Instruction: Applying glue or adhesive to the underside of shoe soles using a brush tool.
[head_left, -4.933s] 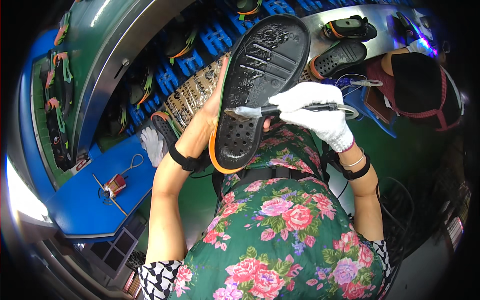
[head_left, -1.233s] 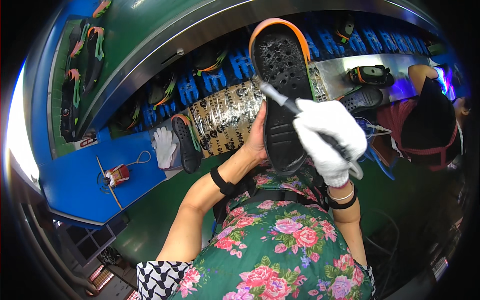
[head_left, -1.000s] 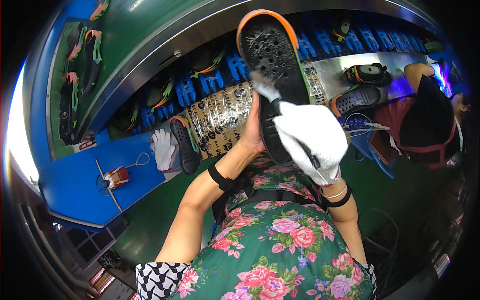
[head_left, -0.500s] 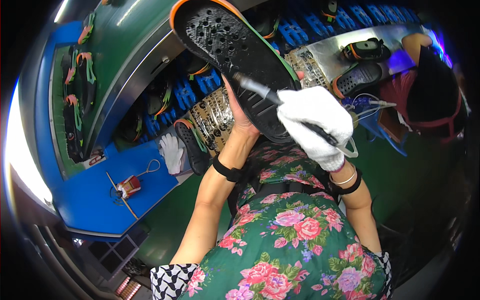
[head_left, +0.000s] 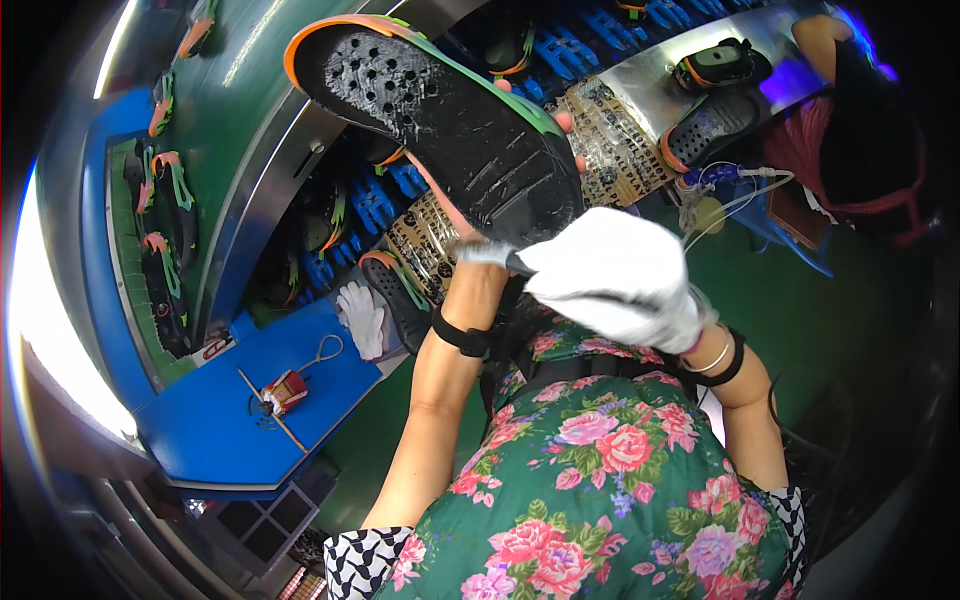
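My bare left hand [head_left: 450,208] holds up a black shoe sole [head_left: 470,130] with an orange and green rim, its fingertips showing past the far edge. Shiny wet-looking streaks cover the sole's holed end and part of its grooved end. In a white glove, my right hand [head_left: 612,280] is closed round a brush [head_left: 515,262]. Motion blurs the brush's pale tip, which is near the sole's lower end and my left wrist; whether it touches the sole I cannot tell.
At the left, a blue table [head_left: 220,410] bears a small red-and-white item [head_left: 285,392] with a stick, and a white glove [head_left: 362,318]. Another sole [head_left: 395,300] lies beside it. More soles [head_left: 710,130] and a shoe [head_left: 722,66] rest on the metal surface, near a person [head_left: 850,150].
The brush and my right hand have moved down toward the sole's lower end. The sole has shifted left and tilted, and the wet streaks now reach its grooved end.
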